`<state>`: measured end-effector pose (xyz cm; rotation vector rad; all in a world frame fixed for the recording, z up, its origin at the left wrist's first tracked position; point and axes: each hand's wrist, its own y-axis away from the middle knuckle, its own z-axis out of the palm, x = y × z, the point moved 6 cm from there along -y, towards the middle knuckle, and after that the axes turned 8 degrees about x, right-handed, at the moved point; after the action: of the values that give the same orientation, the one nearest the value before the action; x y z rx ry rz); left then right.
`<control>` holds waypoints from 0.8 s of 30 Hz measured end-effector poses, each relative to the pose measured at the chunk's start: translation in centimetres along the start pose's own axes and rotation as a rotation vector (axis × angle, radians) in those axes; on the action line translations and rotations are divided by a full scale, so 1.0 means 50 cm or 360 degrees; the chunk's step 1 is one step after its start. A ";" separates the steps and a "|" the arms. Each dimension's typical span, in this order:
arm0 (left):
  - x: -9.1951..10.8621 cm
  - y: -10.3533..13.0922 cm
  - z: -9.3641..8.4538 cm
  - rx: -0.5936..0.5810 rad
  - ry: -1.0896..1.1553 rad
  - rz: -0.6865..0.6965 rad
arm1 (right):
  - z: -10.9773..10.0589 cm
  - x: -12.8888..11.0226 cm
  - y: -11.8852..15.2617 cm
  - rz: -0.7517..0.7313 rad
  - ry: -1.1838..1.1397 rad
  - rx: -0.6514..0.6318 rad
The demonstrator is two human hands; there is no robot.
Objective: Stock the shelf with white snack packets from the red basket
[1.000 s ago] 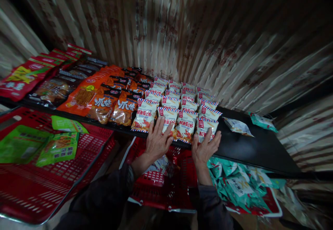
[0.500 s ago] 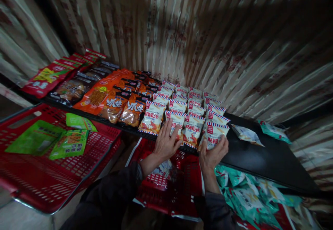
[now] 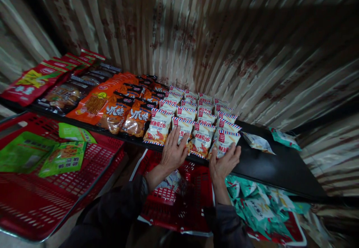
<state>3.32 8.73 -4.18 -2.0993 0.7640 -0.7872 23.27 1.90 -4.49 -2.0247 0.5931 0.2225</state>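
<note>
White snack packets (image 3: 157, 125) with striped edges and red lettering stand in several rows on a black shelf (image 3: 269, 166). My left hand (image 3: 174, 151) lies with its fingers stretched out over the front of one packet in the nearest row, gripping nothing. At that row's right end, my right hand (image 3: 223, 166) holds the lower part of a snack packet (image 3: 226, 140), thumb on one side and fingers on the other. Both palms are turned away from view.
Orange snack bags (image 3: 137, 118), dark bags (image 3: 63, 95) and red bags (image 3: 28, 83) line the shelf's left. Below stand a red basket (image 3: 196, 203) and another basket (image 3: 56, 199) with green packets (image 3: 66, 156). Teal packets (image 3: 258, 207) fill the lower right. A pleated curtain (image 3: 182, 31) hangs behind.
The whole view has shifted, so the shelf and baskets appear slightly further left. Both hands stay at the same front-row packets, and the rows look much the same.
</note>
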 end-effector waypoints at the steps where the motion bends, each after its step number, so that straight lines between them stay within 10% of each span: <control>1: -0.002 -0.002 0.001 -0.0015 0.0003 -0.0004 | -0.002 0.000 0.002 0.0005 0.0007 -0.0008; 24: 0.002 0.000 -0.004 0.0065 -0.0123 0.0012 | 0.015 0.030 -0.023 0.0555 -0.0310 -0.0361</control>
<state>3.25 8.56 -4.04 -2.0768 0.7080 -0.7075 25.19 2.55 -4.56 -2.0715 0.8241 0.7156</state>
